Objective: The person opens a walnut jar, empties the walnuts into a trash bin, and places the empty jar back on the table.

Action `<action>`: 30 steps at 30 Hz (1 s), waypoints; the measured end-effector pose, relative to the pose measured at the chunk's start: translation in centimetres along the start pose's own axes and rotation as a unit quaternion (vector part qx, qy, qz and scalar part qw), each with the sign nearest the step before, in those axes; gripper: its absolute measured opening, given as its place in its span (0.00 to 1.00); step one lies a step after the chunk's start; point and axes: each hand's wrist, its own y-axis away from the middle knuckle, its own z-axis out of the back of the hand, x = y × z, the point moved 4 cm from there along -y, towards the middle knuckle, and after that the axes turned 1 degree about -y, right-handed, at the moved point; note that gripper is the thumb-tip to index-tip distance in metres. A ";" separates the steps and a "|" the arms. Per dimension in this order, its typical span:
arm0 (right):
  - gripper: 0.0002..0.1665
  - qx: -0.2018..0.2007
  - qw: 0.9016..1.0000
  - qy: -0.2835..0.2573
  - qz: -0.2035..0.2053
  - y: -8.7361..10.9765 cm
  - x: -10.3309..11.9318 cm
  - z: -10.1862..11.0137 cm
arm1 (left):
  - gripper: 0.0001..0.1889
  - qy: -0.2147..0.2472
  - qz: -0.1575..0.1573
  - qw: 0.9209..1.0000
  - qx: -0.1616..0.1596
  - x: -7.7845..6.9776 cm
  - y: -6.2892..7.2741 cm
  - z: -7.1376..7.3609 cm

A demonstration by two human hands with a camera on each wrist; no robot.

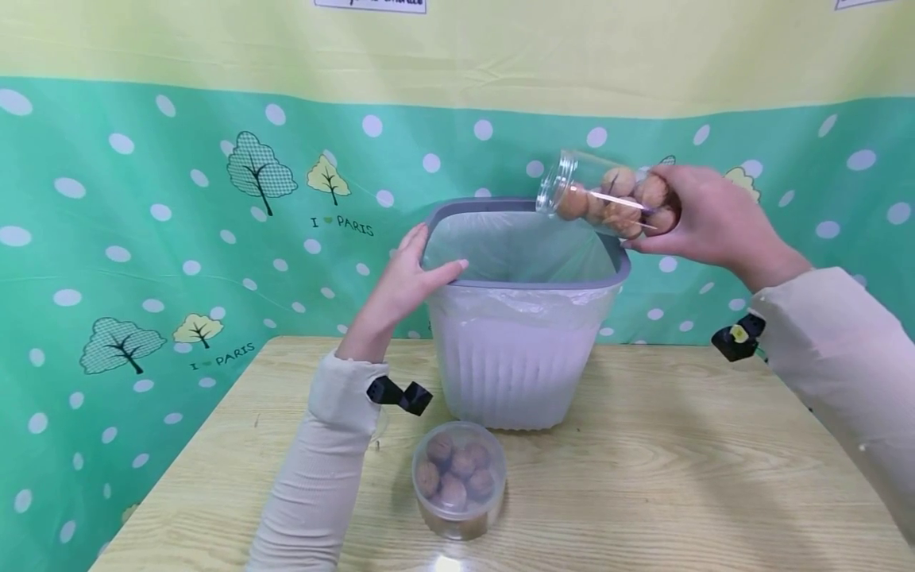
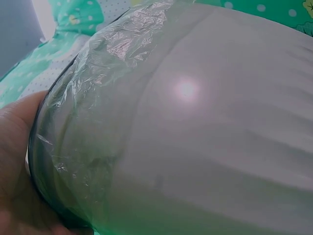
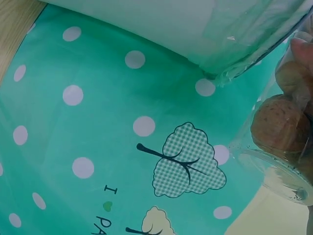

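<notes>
A white trash bin (image 1: pixel 511 357) with a grey rim stands upright on the table, lined with a clear plastic bag (image 1: pixel 529 246). My left hand (image 1: pixel 407 282) grips the left part of its rim; the left wrist view shows that hand (image 2: pixel 17 166) at the bag-covered edge. Above the bin's right side, my right hand (image 1: pixel 715 214) holds a clear jar (image 1: pixel 589 171) by one end. The jar lies nearly sideways, its threaded mouth pointing left and slightly down over the bin. Several walnuts (image 1: pixel 622 214) are inside it, one (image 1: pixel 572 202) close to the mouth.
A round clear tub (image 1: pixel 461 516) holding several walnuts sits on the wooden table (image 1: pixel 679 477) in front of the bin. Behind the table hangs a green and yellow cloth (image 1: pixel 214 159) with dots and trees. Black wrist cameras (image 1: pixel 739 337) sit at both sleeves.
</notes>
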 end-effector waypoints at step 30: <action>0.49 0.019 0.998 0.052 0.034 -0.6 0.8 1.0 | 0.50 -0.015 0.000 1.000 0.007 -0.2 0.3 0.2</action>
